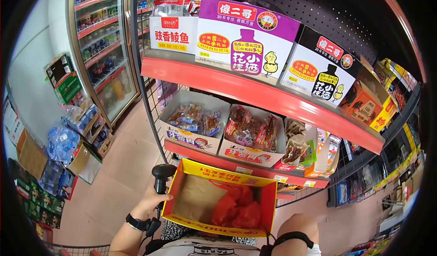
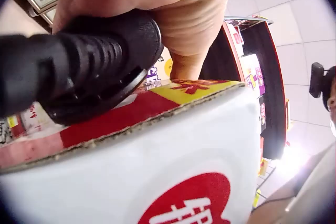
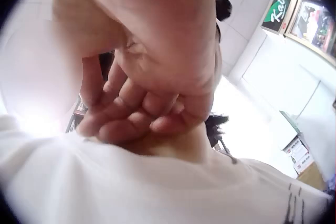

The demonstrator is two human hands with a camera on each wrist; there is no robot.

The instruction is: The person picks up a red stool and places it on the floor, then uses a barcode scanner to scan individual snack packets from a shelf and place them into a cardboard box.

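The open yellow box [image 1: 193,199], with red packets [image 1: 236,206] lying inside, is being held up just before the lower red shelf [image 1: 200,156]. Its left wall is being touched by the left hand [image 1: 148,203], whose fingers [image 2: 184,19] are being clamped around a black scanner [image 1: 162,174]. The right hand [image 3: 147,77] is being shown with its fingers [image 3: 121,113] curled together beside a white shirt [image 3: 157,192]. Whether anything is being gripped cannot be told.

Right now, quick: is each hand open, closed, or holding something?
Left hand: grips the scanner, beside the box.
Right hand: fingers curled; whether it holds anything cannot be told.
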